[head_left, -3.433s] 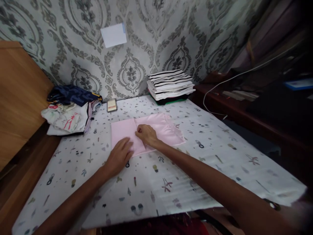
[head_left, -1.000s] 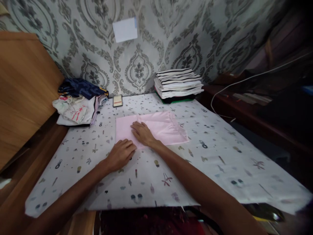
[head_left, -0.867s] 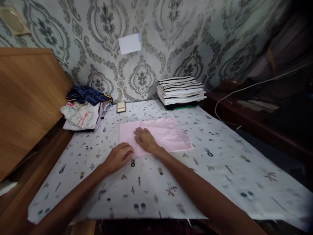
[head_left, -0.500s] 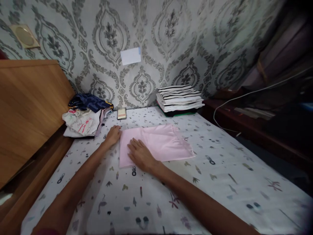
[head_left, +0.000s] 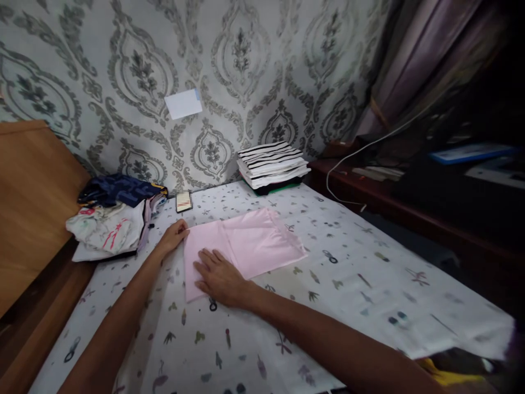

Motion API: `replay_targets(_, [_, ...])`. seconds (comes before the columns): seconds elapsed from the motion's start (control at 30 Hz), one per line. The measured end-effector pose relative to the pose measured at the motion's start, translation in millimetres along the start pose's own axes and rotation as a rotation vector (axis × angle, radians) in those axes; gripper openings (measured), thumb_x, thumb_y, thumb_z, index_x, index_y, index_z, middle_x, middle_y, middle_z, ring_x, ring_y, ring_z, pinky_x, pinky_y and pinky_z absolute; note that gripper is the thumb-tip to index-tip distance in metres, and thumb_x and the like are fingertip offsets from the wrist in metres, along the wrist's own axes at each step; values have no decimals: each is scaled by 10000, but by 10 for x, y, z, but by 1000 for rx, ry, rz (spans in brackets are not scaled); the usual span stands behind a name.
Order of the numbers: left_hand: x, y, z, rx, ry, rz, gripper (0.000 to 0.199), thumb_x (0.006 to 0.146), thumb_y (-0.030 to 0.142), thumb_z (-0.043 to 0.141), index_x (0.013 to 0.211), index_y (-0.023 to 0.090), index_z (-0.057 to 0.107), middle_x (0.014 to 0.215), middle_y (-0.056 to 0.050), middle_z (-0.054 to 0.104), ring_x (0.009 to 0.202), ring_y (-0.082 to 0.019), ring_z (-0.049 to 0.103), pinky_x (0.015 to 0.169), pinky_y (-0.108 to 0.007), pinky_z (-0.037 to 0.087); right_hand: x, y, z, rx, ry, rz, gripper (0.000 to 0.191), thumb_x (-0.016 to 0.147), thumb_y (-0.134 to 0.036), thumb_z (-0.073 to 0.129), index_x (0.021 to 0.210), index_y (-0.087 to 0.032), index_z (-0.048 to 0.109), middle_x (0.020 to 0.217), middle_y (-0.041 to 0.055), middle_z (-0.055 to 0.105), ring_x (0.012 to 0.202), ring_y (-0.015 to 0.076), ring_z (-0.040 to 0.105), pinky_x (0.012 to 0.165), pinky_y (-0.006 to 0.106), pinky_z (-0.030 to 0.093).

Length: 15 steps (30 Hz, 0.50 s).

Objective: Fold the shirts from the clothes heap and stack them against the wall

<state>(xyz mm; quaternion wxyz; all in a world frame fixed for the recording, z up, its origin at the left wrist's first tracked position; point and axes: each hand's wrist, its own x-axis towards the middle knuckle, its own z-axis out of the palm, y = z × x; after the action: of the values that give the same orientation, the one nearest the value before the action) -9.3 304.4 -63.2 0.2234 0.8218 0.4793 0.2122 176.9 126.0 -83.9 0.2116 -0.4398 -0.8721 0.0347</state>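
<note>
A folded pink cloth [head_left: 254,241] lies flat on the white patterned sheet [head_left: 328,323], its right end gathered and uneven. At the cloth's upper left corner, my left hand [head_left: 174,236] has its fingers closed on the edge. My right hand [head_left: 219,278] rests palm down on the left part of the cloth, fingers spread. A crease crosses the cloth just right of that hand.
Crumpled clothes [head_left: 110,224] are piled at the left beside a wooden panel [head_left: 33,202]. A small card-like item [head_left: 184,201] lies near the wall. Folded striped and white clothes [head_left: 273,167] are stacked at the back. A cable [head_left: 369,143] hangs at the right.
The view has turned to the right, so the scene sits further left. My left hand has closed on the cloth's corner; my right hand stays flat on the cloth.
</note>
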Motion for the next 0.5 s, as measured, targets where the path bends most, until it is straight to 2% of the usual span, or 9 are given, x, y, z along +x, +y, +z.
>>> replay_targets(0.07, [4,30,20,35,13,-14,109,778,329,517,797,224,496,679,24,522,704,-187,524,690,-301,429,-5,-3,-3,-16,4,0,461,1011,-395,473,1351,-92,542,1490,242,476,1428,322,406,1167,504,331])
replay_targets(0.13, [-37,72,61,112,82,-39,147,773,333,542,867,222,521,716,4,536,781,-222,553,743,-333,435,-10,-5,-11,-19,7,-5,465,1004,-398,490,1339,-82,551,1480,248,486,1421,330,414,1166,506,333])
replay_targets(0.2, [-142,118,105,177,172,-93,246,784,345,554,992,217,530,787,-16,563,865,-252,585,794,-364,445,-8,-2,-22,7,12,-2,460,1000,-396,502,1327,-79,564,1472,242,498,1422,327,414,1173,498,328])
replay_targets(0.27, [-303,164,125,162,219,-188,359,795,375,559,1108,205,508,829,-23,589,867,-258,615,810,-380,462,6,7,-36,76,24,30,444,999,-378,507,1334,-92,568,1479,221,502,1428,302,411,1180,471,331])
replay_targets(0.37, [-575,246,96,-48,171,-353,503,748,416,607,1174,184,476,826,-19,622,784,-236,633,729,-357,487,50,37,-64,254,83,159,465,1015,-351,456,1407,-109,518,1525,197,462,1449,265,390,1178,431,354])
replay_targets(0.5, [-844,402,63,-365,103,-527,547,637,453,692,1086,190,524,794,-14,640,670,-195,620,515,-270,421,117,113,-111,507,182,359,536,1036,-377,351,1461,-69,463,1562,206,406,1480,254,338,1201,431,326])
